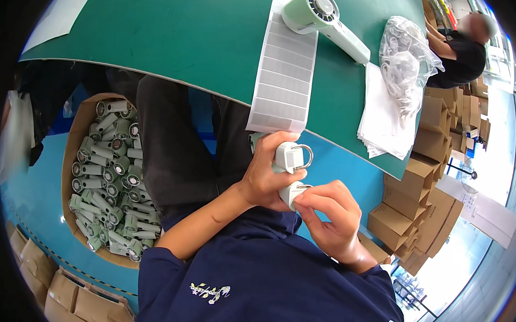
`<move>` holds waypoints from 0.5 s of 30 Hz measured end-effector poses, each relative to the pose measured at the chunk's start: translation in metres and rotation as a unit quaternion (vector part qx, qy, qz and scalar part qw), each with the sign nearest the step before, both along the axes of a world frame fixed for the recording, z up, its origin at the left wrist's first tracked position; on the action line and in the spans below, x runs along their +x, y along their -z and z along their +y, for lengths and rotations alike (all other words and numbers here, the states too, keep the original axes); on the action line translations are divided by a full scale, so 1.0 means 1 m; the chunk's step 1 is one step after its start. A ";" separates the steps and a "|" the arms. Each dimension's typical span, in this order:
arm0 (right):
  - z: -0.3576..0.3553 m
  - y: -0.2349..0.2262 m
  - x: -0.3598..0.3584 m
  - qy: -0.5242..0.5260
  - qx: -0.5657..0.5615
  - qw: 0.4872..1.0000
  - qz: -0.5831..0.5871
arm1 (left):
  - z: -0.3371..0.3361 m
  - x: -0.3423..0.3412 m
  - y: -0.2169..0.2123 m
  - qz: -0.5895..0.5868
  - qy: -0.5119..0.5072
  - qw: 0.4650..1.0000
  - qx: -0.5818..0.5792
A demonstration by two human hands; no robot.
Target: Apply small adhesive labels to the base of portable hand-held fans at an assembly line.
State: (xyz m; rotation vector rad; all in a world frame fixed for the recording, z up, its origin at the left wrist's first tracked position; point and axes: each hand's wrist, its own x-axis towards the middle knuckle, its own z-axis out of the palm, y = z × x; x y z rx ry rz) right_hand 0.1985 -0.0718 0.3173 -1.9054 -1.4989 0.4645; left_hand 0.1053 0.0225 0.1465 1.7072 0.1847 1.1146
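Over my lap, my left hand [264, 175] is closed around two handheld fans, white and pale green. The end of the upper fan [290, 157] faces me, with a grey patch and a curved metal loop on it. Just below it juts the end of the lower fan [291, 193], with part of a loop showing. My right hand [332, 217] pinches at that end with thumb and fingers; whether a small piece is between the fingertips is hidden. On the table lies another fan [348, 42], its round head on a sheet of silver-grey labels [283, 76].
The green table [177, 31] spans the far side. At its right are a clear plastic bag [402, 58] of white cords and stacked white papers [385, 117]. A carton [74, 133] full of fans stands left. Cardboard boxes [409, 185] and a person [463, 52] are at right.
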 end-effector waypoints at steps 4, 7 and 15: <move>-0.002 0.002 -0.006 0.016 0.016 0.999 -0.025 | -0.001 0.001 -0.001 0.001 0.000 1.000 -0.003; -0.005 0.003 -0.010 0.027 0.018 0.999 -0.034 | 0.000 0.001 -0.003 0.003 0.002 1.000 0.000; -0.011 0.008 -0.020 0.094 0.020 0.995 -0.017 | 0.005 -0.002 -0.008 0.018 0.005 0.999 0.048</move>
